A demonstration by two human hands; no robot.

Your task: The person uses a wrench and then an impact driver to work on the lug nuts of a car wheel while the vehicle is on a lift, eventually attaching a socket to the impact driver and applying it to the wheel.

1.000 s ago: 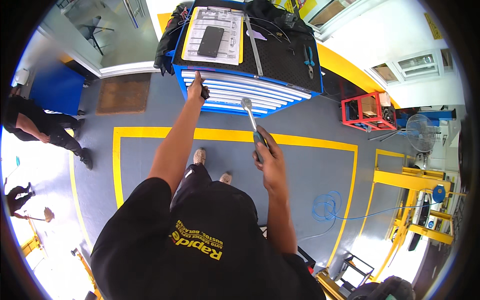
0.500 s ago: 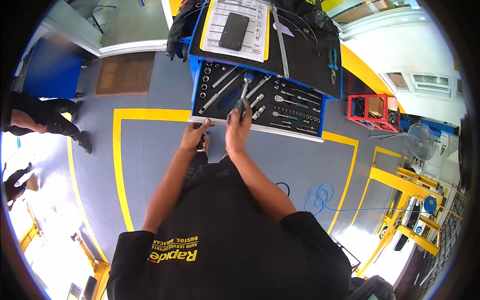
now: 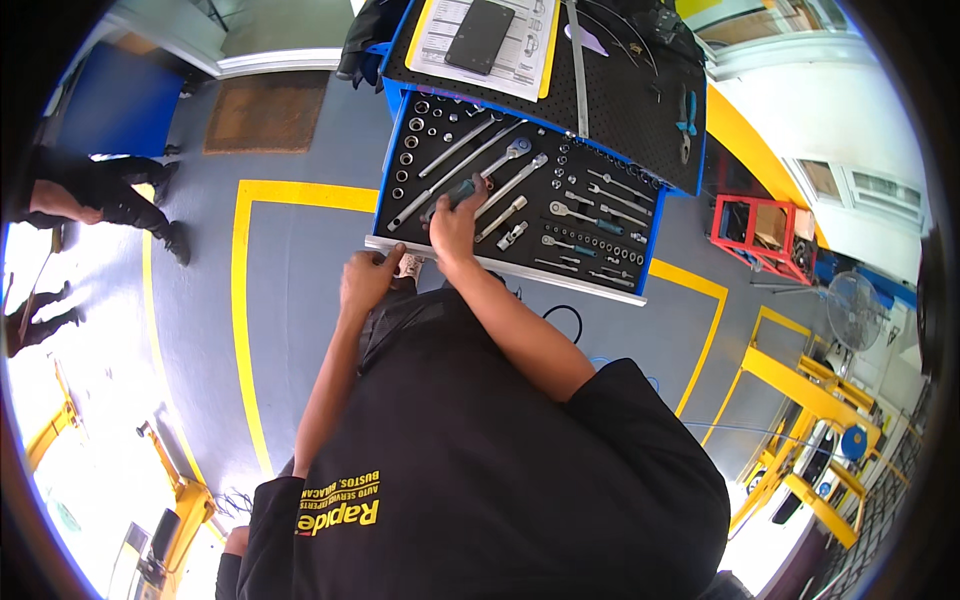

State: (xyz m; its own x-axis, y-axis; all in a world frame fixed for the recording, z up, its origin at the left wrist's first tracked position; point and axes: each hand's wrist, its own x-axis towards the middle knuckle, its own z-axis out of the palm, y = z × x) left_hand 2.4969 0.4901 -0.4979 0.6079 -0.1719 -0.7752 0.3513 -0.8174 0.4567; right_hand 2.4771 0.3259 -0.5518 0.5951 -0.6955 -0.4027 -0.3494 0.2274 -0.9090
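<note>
An open tool drawer (image 3: 400,243) lies in front of me, lined with black foam that holds chrome sockets, bars and ratchets. My right hand (image 3: 455,228) is over its left part, fingers closed round the dark handle of a large ratchet (image 3: 517,148). That ratchet lies slanted in the foam, head pointing away from me, beside a long extension bar (image 3: 512,184). At the drawer's front lip, my left hand (image 3: 367,280) grips the metal edge with the thumb on top; its other fingers are partly hidden. Smaller ratchets (image 3: 570,211) rest in the drawer's right half.
On the blue cabinet's perforated top (image 3: 630,110) are a clipboard (image 3: 430,50) with papers, a black phone (image 3: 480,38), a metal ruler (image 3: 580,90) and pliers (image 3: 686,125). A red cart (image 3: 760,238) and a fan (image 3: 855,310) stand right. Another person's legs (image 3: 140,200) show left.
My right hand has moved left and lowered the ratchet into the dark foam recess. My left hand has shifted slightly left along the drawer edge. The view has turned a little.
</note>
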